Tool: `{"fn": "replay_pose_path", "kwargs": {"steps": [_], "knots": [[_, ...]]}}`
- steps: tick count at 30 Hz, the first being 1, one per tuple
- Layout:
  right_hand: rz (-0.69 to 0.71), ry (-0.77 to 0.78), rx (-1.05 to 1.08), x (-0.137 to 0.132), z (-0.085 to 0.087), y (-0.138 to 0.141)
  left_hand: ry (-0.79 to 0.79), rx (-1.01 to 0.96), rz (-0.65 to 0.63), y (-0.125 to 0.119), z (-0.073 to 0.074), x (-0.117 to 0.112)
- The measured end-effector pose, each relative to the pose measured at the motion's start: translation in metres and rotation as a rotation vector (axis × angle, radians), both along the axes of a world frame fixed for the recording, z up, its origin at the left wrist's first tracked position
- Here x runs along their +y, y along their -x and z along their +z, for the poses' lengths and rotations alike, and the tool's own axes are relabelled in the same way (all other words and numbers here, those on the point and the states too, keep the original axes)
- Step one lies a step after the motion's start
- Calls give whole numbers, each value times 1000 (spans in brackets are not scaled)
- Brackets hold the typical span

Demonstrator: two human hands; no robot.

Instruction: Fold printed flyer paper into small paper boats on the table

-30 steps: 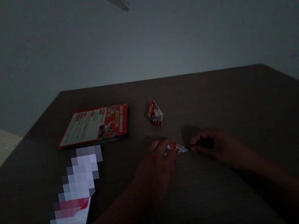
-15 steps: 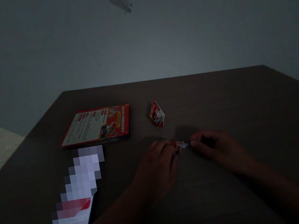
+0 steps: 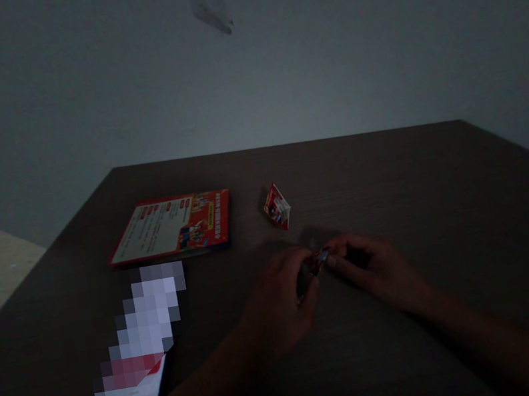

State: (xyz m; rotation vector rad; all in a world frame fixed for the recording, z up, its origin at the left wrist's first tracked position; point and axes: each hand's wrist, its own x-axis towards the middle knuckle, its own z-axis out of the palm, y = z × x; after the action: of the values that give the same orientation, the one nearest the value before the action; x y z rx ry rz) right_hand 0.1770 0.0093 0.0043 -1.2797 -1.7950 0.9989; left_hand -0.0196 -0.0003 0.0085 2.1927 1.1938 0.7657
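Over the dark table, my left hand (image 3: 279,300) grips a small folded paper (image 3: 322,258) between thumb and fingers. It is printed in red with a pale bluish patch, and the fingers cover much of it. From the other side, my right hand (image 3: 380,266) pinches the paper's right end with thumb and index finger. Just beyond my hands lies a second folded paper (image 3: 277,209), red and white, standing partly up on its folds. Dim light hides the fine creases of the held piece.
A red-bordered printed booklet or stack of sheets (image 3: 175,226) lies at the back left of the table (image 3: 368,180). Nearer me, a phone (image 3: 140,337) with a lit, partly blurred screen sits beside my left forearm. A pale wall (image 3: 331,51) stands behind the table.
My hands have drawn closer together. The left thumb has opened away from its fingers, and the held folded paper now tilts up at its right end. The second folded paper stays put.
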Motion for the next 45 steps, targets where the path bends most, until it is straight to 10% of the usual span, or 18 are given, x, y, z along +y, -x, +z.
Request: {"fn": "replay_pose_path", "kwargs": {"steps": [45], "knots": [[99, -21, 36, 2, 4, 10, 120, -143, -1, 1, 4, 4]]}}
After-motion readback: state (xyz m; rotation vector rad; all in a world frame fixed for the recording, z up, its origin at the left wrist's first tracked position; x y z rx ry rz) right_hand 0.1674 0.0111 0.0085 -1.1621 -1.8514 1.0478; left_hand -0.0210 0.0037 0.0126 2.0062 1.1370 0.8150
